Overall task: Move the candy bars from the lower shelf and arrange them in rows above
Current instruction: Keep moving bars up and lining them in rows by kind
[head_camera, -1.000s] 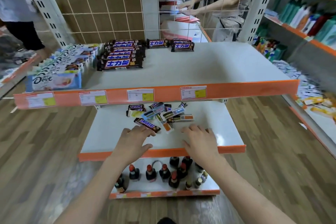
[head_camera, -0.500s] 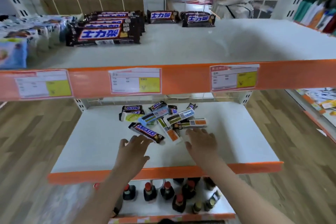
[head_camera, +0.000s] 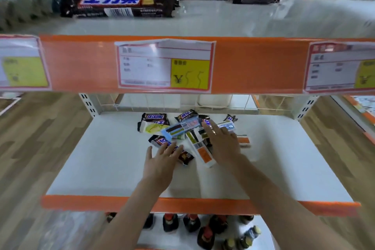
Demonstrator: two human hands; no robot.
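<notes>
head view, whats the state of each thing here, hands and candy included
left hand: open, fingers spread over a Snickers bar at the pile's near edge
right hand: open, laid flat on the pile
candy pile: loose, jumbled on the lower shelf
upper shelf bars: lined up in rows
bottles: upright, bottom shelf

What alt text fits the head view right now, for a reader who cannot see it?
Both hands, left hand and right hand, reach with straight fingers onto a jumbled pile of candy bars on the lower shelf. The upper shelf above holds rows of bars.
</notes>
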